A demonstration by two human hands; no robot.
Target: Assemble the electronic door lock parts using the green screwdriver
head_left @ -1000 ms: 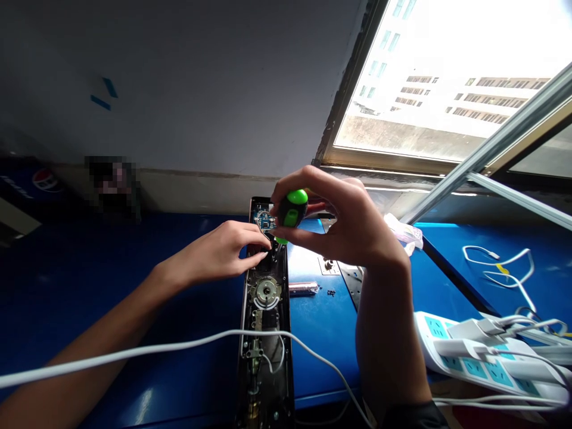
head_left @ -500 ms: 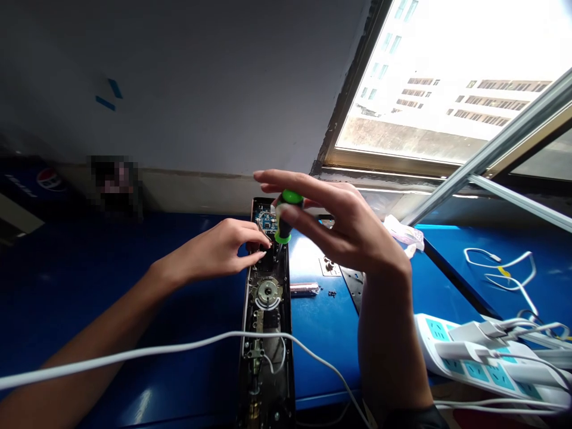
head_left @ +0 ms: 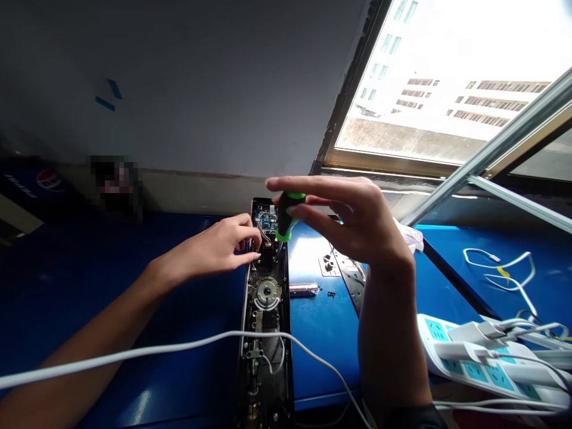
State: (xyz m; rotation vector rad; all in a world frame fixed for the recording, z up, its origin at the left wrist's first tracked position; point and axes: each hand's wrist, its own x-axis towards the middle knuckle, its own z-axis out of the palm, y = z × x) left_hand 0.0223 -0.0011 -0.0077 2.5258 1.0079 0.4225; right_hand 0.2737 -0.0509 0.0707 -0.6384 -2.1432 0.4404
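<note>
A long black housing [head_left: 268, 322] with a blue circuit board [head_left: 267, 222], thin wires and a round metal part [head_left: 267, 292] lies lengthwise on the blue table. My right hand [head_left: 339, 214] is closed on the green and black handle of a screwdriver [head_left: 286, 223], whose shaft points down into the housing near its right side. At the housing's left edge is my left hand [head_left: 227, 243], thumb and fingers apart, with nothing visible between them.
A white cable [head_left: 179, 345] crosses in front of the housing. Right of it lie a silvery-pink cylinder [head_left: 304, 290], small screws [head_left: 331, 294], a small plate [head_left: 329, 264] and a metal panel [head_left: 353, 277]. A white power strip [head_left: 487, 363] with plugs stands at the right.
My right hand has shifted slightly right, its wrist and fingers turned, and the screwdriver handle leans more to the right. My left hand has drawn back a little to the left.
</note>
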